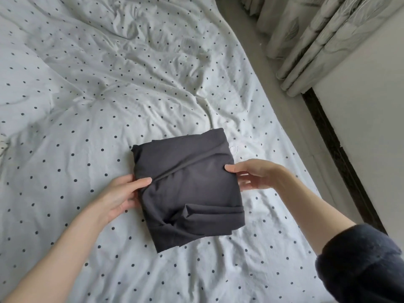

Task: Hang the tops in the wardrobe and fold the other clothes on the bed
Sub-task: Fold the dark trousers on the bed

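head view: lying near the middle of the frame, on the bed, a dark charcoal-grey soft knit garment folded into a rough square (188, 189). showing one long diagonal crease running across its upper half and a small rolled flap near the lower right corner; edges slightly uneven, a layered hem at the bottom.

gripping the garment's left edge, the left hand (119, 196), thumb pressing on top of the fabric and the remaining fingers tucking under the fold, forearm bare and reaching in from the lower left. pinching the right edge, the right hand (254, 174), thumb on top and fingers curling beneath the cloth, wrist bending inward, forearm emerging from a pushed-up dark navy fleecy sleeve (360, 265) at the lower right.

spreading beneath it all, a white rumpled bed sheet with small dark polka dots (87, 106), wrinkling heavily toward the top. running along the right of the bed, a strip of pale grey floor (282, 88); hanging at the upper right, grey leaf-patterned pleated curtains (310, 40); standing beside them, a plain white panel with a dark lower edge (371, 119).
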Demonstrator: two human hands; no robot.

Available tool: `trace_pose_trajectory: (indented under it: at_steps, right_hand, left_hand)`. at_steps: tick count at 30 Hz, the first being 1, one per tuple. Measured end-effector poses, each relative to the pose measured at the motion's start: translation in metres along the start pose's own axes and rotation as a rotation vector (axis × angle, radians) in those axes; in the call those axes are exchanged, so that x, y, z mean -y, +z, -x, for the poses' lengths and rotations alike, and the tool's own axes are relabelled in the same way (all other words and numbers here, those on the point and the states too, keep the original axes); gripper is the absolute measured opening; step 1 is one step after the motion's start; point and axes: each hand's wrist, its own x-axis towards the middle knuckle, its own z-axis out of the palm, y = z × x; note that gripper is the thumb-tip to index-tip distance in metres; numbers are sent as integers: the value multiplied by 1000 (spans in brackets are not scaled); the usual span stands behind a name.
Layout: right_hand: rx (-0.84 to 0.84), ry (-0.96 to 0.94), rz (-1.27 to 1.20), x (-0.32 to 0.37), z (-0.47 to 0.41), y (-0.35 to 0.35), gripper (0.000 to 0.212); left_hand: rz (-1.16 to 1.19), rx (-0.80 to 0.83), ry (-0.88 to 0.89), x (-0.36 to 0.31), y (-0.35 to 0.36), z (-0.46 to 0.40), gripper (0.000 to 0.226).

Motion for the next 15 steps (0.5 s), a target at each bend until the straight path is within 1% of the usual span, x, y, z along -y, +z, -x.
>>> trace_pose_trajectory:
  at_steps: [2, 3, 4, 7, 8, 10, 11, 12, 13, 15]
  right_hand:
    - [55, -15, -21, -16, -1, 20, 23]
    - [65, -29, -48, -22, -2, 28, 14]
    - [59, -48, -68, -24, -5, 34, 12]
    - [30, -63, -77, -23, -11, 39, 24]
    - [41, -65, -81, -22, -14, 39, 24]
    - [86, -76, -75, -22, -19, 37, 11]
    - [119, -86, -84, -23, -21, 37, 10]
    - [145, -106, -106, -25, -25, 35, 21]
    - [160, -115, -124, -27, -28, 35, 26]
    - [170, -124, -153, -29, -30, 34, 23]
  left_hand:
    - [-63, -40, 3, 3, -15, 4, 16]
    - [-93, -61, 4, 4, -20, 5, 15]
    - [-113, -80, 7, 5, -24, 5, 14]
    - [-148, -126, 13, 6, -23, 0, 12]
    - [-156, -136, 10, 6, -21, -3, 12]
    - [-157, -153, 6, 6, -17, -7, 10]
    - [-156, -159, 1, 7, -16, -10, 8]
    - [-158, -159, -3, 7, -16, -11, 7]
    - [-162, -155, -6, 7, -17, -12, 6]
    - [-161, -130, -5, 8, -21, -13, 6]
